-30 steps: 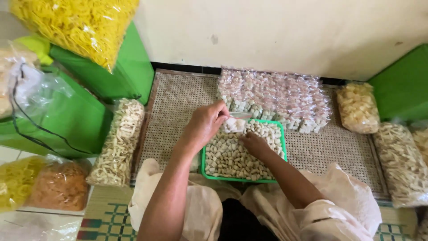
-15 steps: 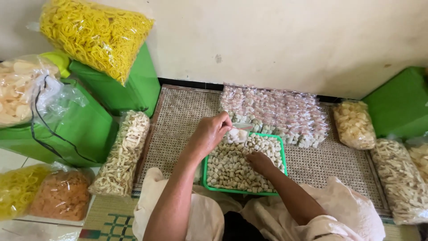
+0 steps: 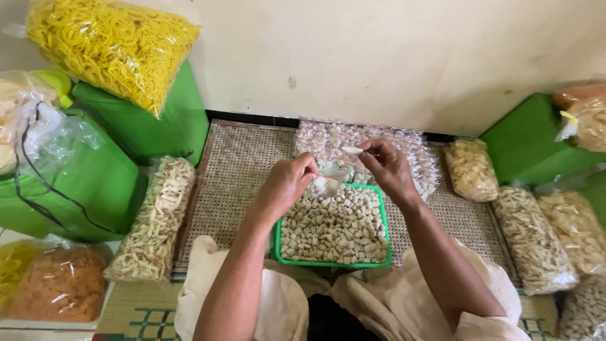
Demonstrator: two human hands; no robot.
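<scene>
Here, both the left hand [image 3: 287, 184] and right hand [image 3: 388, 167] pinch a thin, limp, slippery-looking bag [image 3: 328, 183] by its mouth, at twelve o'clock of the tray [image 3: 276, 243].

Both arms are bare from the elbows down, no watch, rings or bracelets that I can see. The left hand [image 3: 287, 186] and right hand [image 3: 389, 169] are bare too, no gloves. Short loose cream sleeves [image 3: 486, 297] bunch up near the shoulders, with dark fabric [image 3: 331, 322] showing in between.
</scene>
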